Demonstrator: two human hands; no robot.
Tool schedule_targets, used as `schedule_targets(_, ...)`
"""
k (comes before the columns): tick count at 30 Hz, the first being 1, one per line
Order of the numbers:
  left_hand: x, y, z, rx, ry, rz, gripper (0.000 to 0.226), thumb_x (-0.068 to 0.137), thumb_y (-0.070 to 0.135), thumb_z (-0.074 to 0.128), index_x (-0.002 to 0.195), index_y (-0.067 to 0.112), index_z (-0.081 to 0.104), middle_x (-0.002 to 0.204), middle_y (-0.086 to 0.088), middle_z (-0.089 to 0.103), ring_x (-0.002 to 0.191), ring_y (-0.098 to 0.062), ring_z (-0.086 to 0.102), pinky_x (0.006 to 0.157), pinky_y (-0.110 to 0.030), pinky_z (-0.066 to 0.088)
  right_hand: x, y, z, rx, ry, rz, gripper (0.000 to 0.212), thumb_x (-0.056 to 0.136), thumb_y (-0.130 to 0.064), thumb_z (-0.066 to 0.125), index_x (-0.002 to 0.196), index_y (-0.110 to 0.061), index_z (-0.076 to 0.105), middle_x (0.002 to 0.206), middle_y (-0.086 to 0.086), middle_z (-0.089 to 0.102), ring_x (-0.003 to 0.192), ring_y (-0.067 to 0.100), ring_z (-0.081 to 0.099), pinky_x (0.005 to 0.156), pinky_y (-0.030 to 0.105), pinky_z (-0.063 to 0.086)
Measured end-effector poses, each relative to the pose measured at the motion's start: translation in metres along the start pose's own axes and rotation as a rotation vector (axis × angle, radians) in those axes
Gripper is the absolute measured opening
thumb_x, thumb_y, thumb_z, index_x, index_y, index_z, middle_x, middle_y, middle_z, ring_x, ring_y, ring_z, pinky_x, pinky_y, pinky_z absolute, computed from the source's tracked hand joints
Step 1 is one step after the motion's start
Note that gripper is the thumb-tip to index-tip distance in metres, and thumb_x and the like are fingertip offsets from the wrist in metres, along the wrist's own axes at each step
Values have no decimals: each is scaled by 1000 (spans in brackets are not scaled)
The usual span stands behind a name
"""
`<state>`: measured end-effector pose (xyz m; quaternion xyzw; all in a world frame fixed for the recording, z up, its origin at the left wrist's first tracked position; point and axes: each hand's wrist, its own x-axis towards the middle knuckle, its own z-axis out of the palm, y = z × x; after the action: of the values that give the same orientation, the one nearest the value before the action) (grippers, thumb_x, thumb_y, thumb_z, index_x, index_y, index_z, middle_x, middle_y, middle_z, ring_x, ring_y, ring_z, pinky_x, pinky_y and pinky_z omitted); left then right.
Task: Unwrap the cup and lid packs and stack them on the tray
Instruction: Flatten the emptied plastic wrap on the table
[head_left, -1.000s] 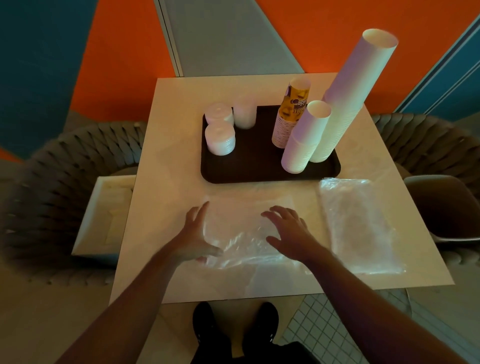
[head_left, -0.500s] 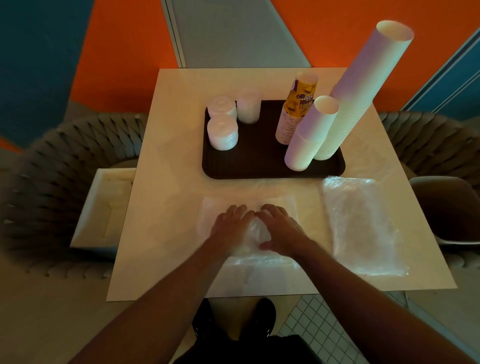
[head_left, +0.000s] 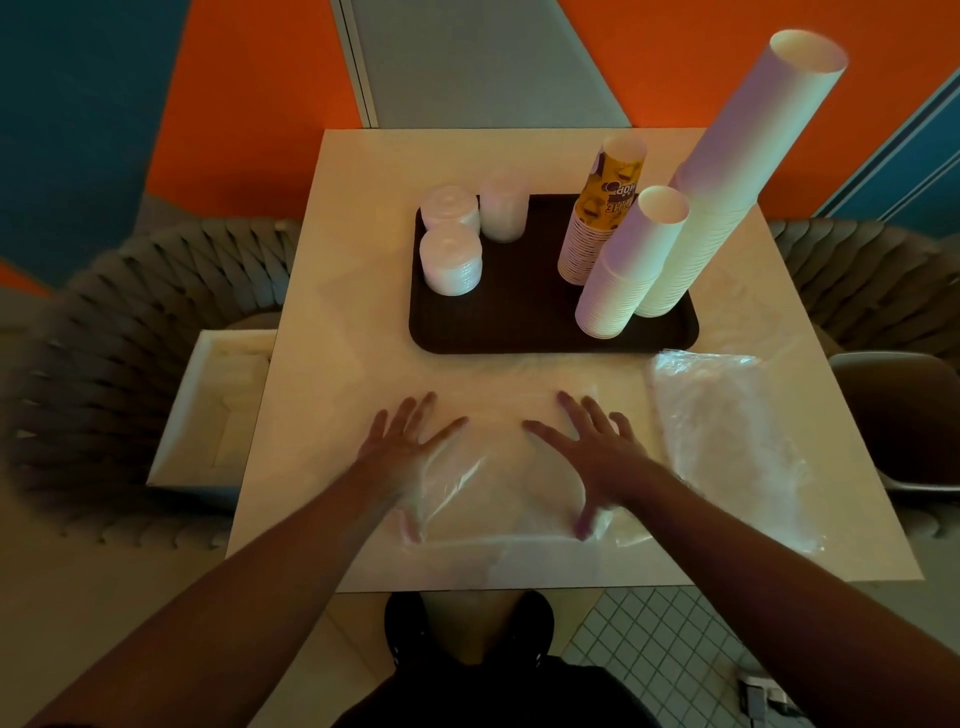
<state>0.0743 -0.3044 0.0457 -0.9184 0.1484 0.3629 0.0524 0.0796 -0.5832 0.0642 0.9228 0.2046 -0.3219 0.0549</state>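
Clear, crinkled plastic wrapping (head_left: 498, 483) was pressed flat on the pale square bench (head_left: 353, 322) by the left hand (head_left: 410, 447) and the right hand (head_left: 587, 452), both spread wide with straight fingers and nothing gripped. The dark brown rectangular tray (head_left: 524, 317) already carried three white lid stacks (head_left: 451, 260) and the paper cup stacks (head_left: 628, 260). For a neat flattening, air should probably be swept outward from the middle before folding. A second heap of clear wrapping (head_left: 727, 441) lay to the right. The flattened sheet's edges could hardly be made out against the bench.
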Motion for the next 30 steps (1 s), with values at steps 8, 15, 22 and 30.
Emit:
schedule_targets(8, -9, -7, -11, -29, -55, -8, 157, 47, 64, 91, 149, 45, -28, 155, -8, -44, 146, -31, -34, 116, -59, -17, 0, 3, -4, -10, -50, 3, 159, 46, -56, 96, 152, -49, -23, 161, 14, -36, 150, 48, -21, 119, 66, -1)
schedule_targets(15, -32, -17, -6, -495, 328, -123, 80, 86, 56, 67, 153, 39, 28, 167, 1, 8, 153, -21, 6, 121, -46, 13, -9, -4, -32, 208, 166, -74, 78, 86, -40, 74, 153, -36, 34, 160, 0, 34, 144, 26, 34, 115, 48, 28)
schedule_targets(22, -74, -30, 16, -872, 517, -268, 47, 80, 44, 63, 124, 28, 62, 135, 7, 54, 128, -15, 49, 107, -36, 41, 0, -42, -60, 330, 236, -180, 37, 89, -21, 66, 126, -25, 65, 121, -4, 67, 111, 17, 61, 94, 30, 47)
schedule_targets(30, -97, -100, 39, -1066, 628, -388, 21, 94, 16, 63, 114, 21, 68, 111, 10, 59, 103, -7, 52, 84, -21, 37, 49, -130, -92, 330, 253, -229, 34, 91, -21, 63, 124, -26, 65, 126, -3, 64, 121, 18, 56, 102, 33, 43)
